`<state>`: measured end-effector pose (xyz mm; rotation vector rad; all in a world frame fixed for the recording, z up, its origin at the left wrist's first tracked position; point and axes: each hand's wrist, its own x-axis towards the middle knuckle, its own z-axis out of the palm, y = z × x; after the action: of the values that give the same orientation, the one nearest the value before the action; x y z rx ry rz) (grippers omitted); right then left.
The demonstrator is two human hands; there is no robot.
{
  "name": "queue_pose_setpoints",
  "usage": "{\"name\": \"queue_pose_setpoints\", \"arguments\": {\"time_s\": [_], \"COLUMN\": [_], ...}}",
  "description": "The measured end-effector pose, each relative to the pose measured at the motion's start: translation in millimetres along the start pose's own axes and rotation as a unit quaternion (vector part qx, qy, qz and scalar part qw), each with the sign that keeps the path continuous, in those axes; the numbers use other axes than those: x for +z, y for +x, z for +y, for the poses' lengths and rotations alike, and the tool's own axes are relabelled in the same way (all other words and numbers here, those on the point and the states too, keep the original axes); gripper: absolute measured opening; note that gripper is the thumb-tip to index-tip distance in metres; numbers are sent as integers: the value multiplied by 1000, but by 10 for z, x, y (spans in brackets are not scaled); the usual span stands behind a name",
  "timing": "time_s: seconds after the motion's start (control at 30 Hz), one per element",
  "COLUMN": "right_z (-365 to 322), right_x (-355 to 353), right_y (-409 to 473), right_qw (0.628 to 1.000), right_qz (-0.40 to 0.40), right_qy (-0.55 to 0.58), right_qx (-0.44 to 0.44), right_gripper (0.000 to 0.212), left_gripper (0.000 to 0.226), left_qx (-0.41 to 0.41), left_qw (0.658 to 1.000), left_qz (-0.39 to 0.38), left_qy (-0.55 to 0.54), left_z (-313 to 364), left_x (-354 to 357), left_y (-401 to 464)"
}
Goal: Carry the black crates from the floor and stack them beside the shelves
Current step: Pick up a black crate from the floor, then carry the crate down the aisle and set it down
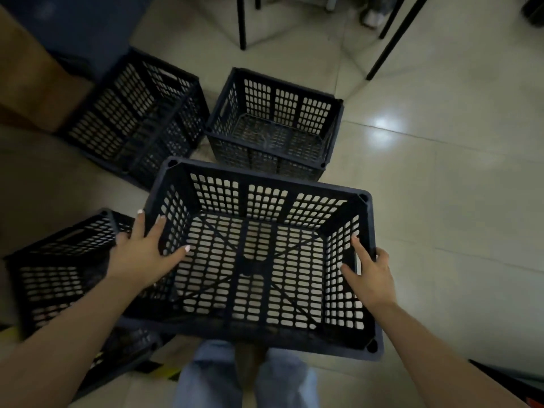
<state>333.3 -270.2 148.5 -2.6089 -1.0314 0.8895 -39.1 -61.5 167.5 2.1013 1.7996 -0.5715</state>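
Note:
A black perforated crate [256, 260] is in front of me, open side up and empty. My left hand [144, 251] grips its left wall over the rim, thumb inside. My right hand [368, 269] grips its right wall the same way. Three more black crates are on the tiled floor: one upright [273, 125] just beyond the held crate, one lying on its side [138, 116] at the far left, and one tipped on its side [59, 275] by my left arm. No shelves are in view.
Black table or chair legs [242, 25] stand at the top, with a slanted leg [394, 39] to the right. A brown cardboard box [26, 78] sits at the far left. Glossy tile floor [441, 172] stretches to the right. My jeans-clad legs [244, 378] are below the crate.

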Motion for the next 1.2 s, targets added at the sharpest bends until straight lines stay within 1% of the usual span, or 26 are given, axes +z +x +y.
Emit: {"name": "queue_pose_setpoints", "arguments": {"time_s": [0.13, 0.27, 0.33, 0.4, 0.5, 0.63, 0.7, 0.83, 0.87, 1.0, 1.13, 1.2], "right_z": [-215, -555, -759, -960, -1302, -1768, -1950, -2241, -2303, -2484, -2525, -2505], "right_x": [-319, -485, -501, -464, -337, -21, 185, 624, 738, 1236, 1783, 2061], "right_y": [14, 0, -40, -100, -239, -605, -853, -1480, -1657, -2339, -3082, -3467], "right_qw": [998, 992, 985, 976, 965, 949, 941, 921, 915, 893, 865, 854], "right_qz": [19, 35, 45, 60, 65, 38, 22, -16, -22, -73, -121, -140], "right_qy": [-25, -50, -66, -79, -90, -124, -126, -131, -133, -141, -162, -175], "right_qx": [-49, -114, -154, -193, -236, -286, -314, -365, -380, -422, -460, -470], "right_gripper": [63, 61, 59, 58, 59, 58, 58, 57, 57, 57, 59, 58], "left_gripper": [82, 87, 86, 89, 95, 96, 95, 81, 80, 86, 93, 91], "left_qx": [-49, -97, -129, -156, -202, -266, -294, -357, -371, -422, -461, -479], "left_qw": [997, 990, 983, 971, 955, 929, 919, 896, 889, 861, 829, 815], "left_qz": [-2, 18, 22, 52, 94, 108, 116, 121, 123, 119, 105, 89], "left_qy": [-57, -96, -126, -176, -194, -234, -236, -235, -237, -257, -300, -314], "left_z": [-132, -351, -485, -672, -1007, -1476, -1724, -2220, -2347, -2823, -3338, -3512], "left_x": [-166, -208, -234, -237, -167, 9, 143, 532, 639, 1068, 1669, 1969], "left_y": [-393, -773, -997, -1222, -1590, -2191, -2533, -3290, -3489, -4306, -5108, -5495]}}
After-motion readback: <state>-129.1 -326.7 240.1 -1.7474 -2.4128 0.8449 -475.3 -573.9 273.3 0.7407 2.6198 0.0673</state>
